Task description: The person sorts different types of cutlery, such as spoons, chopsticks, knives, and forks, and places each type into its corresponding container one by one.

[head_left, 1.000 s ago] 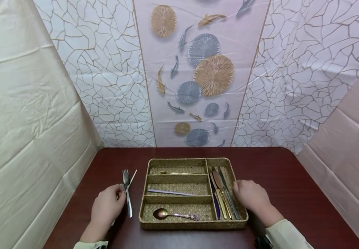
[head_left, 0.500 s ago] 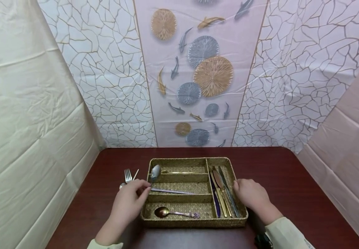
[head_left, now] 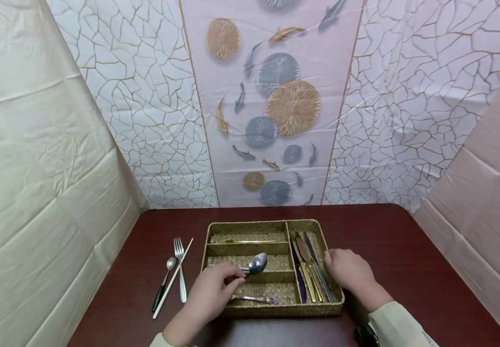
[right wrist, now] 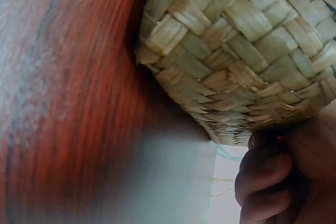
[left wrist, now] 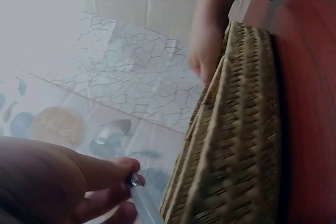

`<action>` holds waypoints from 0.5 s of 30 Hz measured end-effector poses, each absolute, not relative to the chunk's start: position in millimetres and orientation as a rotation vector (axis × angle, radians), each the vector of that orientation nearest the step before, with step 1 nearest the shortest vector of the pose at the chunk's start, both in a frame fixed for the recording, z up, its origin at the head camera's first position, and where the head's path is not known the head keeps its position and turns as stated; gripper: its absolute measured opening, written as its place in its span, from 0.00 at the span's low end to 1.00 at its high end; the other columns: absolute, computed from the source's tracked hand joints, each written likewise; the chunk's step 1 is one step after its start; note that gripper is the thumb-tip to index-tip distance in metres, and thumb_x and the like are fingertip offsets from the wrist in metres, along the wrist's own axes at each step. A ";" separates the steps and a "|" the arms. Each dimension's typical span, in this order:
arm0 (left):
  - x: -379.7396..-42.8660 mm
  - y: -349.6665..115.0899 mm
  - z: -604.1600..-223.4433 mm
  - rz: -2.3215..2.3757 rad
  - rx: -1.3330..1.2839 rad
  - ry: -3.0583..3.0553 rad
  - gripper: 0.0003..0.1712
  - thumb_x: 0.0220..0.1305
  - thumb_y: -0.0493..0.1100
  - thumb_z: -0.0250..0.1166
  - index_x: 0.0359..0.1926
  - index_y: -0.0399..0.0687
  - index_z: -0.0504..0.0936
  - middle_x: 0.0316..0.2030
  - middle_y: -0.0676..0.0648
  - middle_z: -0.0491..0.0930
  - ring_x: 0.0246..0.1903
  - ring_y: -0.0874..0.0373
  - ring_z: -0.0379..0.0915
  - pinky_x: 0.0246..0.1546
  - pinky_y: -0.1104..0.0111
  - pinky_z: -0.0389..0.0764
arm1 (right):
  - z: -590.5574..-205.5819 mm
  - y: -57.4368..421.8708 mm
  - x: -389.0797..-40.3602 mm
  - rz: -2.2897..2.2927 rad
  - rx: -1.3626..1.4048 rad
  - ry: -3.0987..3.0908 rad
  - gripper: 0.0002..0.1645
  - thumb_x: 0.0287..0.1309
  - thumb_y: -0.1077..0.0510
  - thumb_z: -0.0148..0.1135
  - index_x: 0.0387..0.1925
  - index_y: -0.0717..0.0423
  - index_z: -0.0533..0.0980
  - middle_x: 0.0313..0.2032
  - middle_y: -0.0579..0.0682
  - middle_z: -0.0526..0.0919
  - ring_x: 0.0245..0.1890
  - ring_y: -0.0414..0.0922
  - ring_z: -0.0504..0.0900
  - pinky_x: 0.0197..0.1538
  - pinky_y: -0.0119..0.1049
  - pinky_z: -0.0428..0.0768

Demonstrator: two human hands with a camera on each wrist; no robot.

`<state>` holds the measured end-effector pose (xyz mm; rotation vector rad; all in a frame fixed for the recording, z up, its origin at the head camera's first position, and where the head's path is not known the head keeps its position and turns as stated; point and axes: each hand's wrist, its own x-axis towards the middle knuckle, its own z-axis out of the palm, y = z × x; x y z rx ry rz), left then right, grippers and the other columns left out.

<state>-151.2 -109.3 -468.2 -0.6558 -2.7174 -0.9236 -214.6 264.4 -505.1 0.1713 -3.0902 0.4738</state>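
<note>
My left hand (head_left: pixel 213 289) pinches a silver spoon (head_left: pixel 257 263) by its handle, above the woven cutlery tray (head_left: pixel 271 312). The bowl of this spoon overlaps the middle compartment and its divider. Part of its pale handle (left wrist: pixel 146 205) shows below the fingertips in the left wrist view. On the tray's right side, my right hand (head_left: pixel 348 271) grips the rim with curled fingers; the right wrist view has those fingers (right wrist: pixel 265 174) against the woven wall. A purplish ornate-handled spoon (head_left: pixel 260 300) lies in the front compartment, its bowl hidden by my left hand.
Left of the tray lie a fork (head_left: pixel 179 262), a pale chopstick (head_left: pixel 173 279) and a small dark-handled spoon (head_left: pixel 163 284). Several knives (head_left: pixel 308 270) fill the right compartment. A slim gold utensil (head_left: pixel 250 241) lies in the back one. Patterned cloth (head_left: pixel 271 111) hangs behind the table.
My left hand has moved right from the cutlery on the table to over the tray, carrying the silver spoon. My right hand has stayed at the tray's rim.
</note>
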 end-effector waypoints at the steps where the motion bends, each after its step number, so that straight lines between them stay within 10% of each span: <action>1: -151.4 -107.6 -470.6 -0.923 -0.665 -2.743 0.01 0.73 0.44 0.75 0.42 0.56 0.93 0.40 0.60 0.89 0.38 0.64 0.83 0.40 0.61 0.83 | -504.0 264.2 -214.9 0.472 0.169 -3.095 0.26 0.86 0.51 0.48 0.24 0.49 0.73 0.23 0.50 0.76 0.24 0.50 0.78 0.33 0.54 0.78; 15: -155.9 -102.9 -488.1 -0.799 -0.837 -2.924 0.07 0.66 0.40 0.79 0.35 0.61 0.93 0.34 0.65 0.88 0.36 0.69 0.82 0.42 0.63 0.84 | -499.8 262.8 -216.3 0.429 0.168 -3.118 0.23 0.85 0.51 0.50 0.28 0.49 0.78 0.30 0.54 0.86 0.29 0.56 0.85 0.34 0.60 0.83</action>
